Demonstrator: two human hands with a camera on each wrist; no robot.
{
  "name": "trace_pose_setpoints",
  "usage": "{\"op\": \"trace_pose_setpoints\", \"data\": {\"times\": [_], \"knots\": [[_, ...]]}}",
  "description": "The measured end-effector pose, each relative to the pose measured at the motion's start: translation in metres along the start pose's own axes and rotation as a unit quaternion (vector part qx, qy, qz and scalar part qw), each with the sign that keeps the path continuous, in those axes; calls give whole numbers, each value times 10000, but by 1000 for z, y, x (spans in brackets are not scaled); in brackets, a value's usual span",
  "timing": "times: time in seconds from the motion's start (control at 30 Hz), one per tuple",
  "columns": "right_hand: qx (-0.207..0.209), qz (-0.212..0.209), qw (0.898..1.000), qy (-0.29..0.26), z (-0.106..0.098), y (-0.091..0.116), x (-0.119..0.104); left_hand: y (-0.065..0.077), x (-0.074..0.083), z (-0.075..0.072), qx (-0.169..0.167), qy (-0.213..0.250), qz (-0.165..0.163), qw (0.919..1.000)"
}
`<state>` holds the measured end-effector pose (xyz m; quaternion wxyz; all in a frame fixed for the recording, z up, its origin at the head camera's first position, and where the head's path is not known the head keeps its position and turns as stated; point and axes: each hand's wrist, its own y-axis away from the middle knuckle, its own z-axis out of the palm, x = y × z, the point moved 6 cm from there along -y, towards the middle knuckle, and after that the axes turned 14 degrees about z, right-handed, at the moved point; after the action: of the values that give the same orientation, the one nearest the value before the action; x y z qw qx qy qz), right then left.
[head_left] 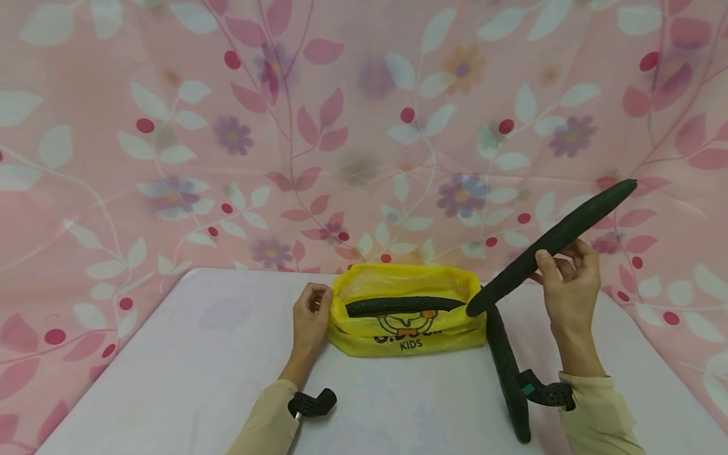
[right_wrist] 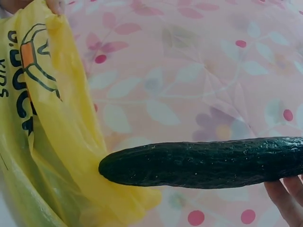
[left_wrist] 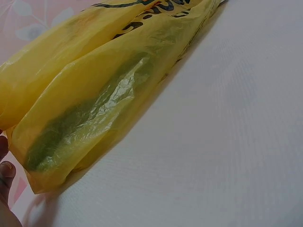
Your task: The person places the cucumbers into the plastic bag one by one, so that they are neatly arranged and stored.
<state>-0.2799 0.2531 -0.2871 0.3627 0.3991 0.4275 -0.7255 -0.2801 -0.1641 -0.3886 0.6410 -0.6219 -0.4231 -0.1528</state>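
Note:
A yellow plastic bag (head_left: pixel 409 335) with a cartoon print lies on the table, its mouth held wide. My left hand (head_left: pixel 309 319) pinches the left side of its rim. Inside the opening lies one cucumber (head_left: pixel 404 306); the left wrist view shows a dark green shape through the film. My right hand (head_left: pixel 571 294) holds a second cucumber (head_left: pixel 560 237) around its middle, slanted, with the lower end overlapping the bag's right rim. In the right wrist view this cucumber (right_wrist: pixel 199 163) points at the yellow film. A third cucumber (head_left: pixel 508 373) rests on the table right of the bag.
The table has a white cloth (head_left: pixel 239 366). Behind it hangs a pink curtain (head_left: pixel 352 139) with leaves and flowers. A black wrist camera (head_left: pixel 546 390) on the right arm overlaps the third cucumber; another wrist camera (head_left: pixel 313 402) is on the left arm.

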Motion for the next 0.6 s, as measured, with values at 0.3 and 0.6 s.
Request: {"op": "trace_pose_setpoints", "data": {"times": [0.3,0.6], "knots": [[-156,-494,9959,-741,3,-1,-6,-1,2,0,-31,16,3,10000],[-718,-203,9969,-234,15,-2,8,0,0,0,-1,42,65,10000]]}}
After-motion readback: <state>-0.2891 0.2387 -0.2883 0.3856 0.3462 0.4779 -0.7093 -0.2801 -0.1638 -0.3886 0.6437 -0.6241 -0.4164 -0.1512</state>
